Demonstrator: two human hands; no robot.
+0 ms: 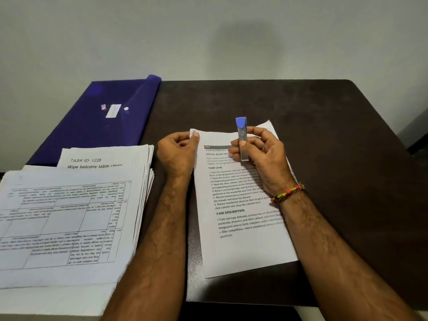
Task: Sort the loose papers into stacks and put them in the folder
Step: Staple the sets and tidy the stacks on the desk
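The right hand (259, 149) pinches a small stapler (242, 139), blue cap up, long axis running twelve to six, poised over the printed sheets (243, 218); their top-left corner, at nine o'clock from the tool, is nipped by the left hand (178, 147). Headings read "TASK GOAL" and "TASK DESCRIPTION". At nine o'clock the big paper stack (69, 216) shows "TASK ID: 1228"; the blue folder (104, 112) waits at ten.

Bare table (335, 158) rt; paper stack (69, 216), folder (111, 117) crowding left

Printed sheet (240, 218) flat mid-table, paper stacks (69, 216) left, blue folder (104, 117) behind
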